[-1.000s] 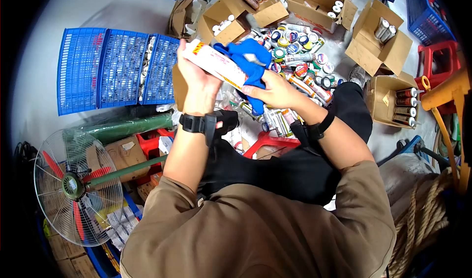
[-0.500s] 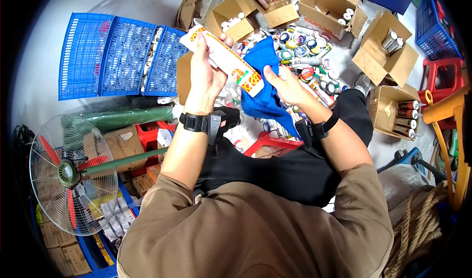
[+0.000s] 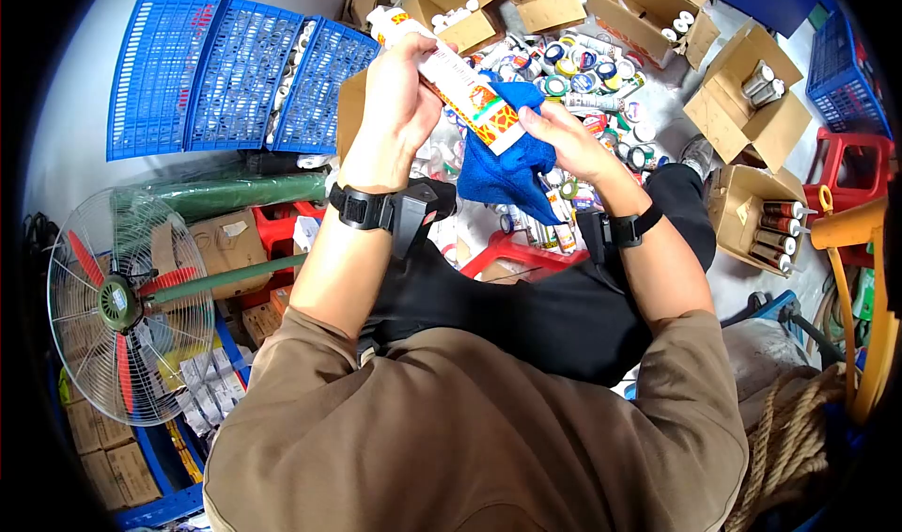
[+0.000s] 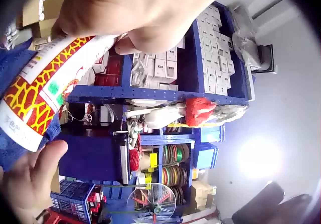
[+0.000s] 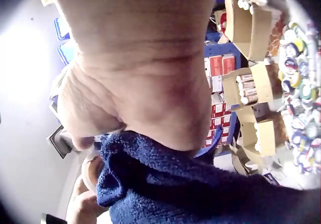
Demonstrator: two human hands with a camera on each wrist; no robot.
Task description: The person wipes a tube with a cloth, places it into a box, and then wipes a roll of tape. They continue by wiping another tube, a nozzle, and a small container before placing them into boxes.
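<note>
My left hand (image 3: 402,95) grips a white sealant cartridge (image 3: 458,83) with red-and-yellow patterned bands, held tilted above the lap. Its capped end points up and left. Bunched in my right hand (image 3: 575,145) is a blue cloth (image 3: 507,173), which lies against the cartridge's lower right end and hangs down below it. The left wrist view shows the patterned end of the cartridge (image 4: 37,96) up close, with the cloth behind it. In the right wrist view the cloth (image 5: 150,184) covers most of what the right fingers do.
A heap of loose cartridges (image 3: 587,81) spreads over the floor ahead. Open cardboard boxes (image 3: 742,123) with upright or lying cartridges stand around it. Blue crates (image 3: 240,76) full of cartridges are at the left, above a wire-guarded fan (image 3: 117,302). A red stool (image 3: 521,255) shows between the legs.
The cartridge has turned, so its patterned end with the green mark now shows. The cloth has come off its upper side and slid to the lower end. The head view has shifted slightly.
</note>
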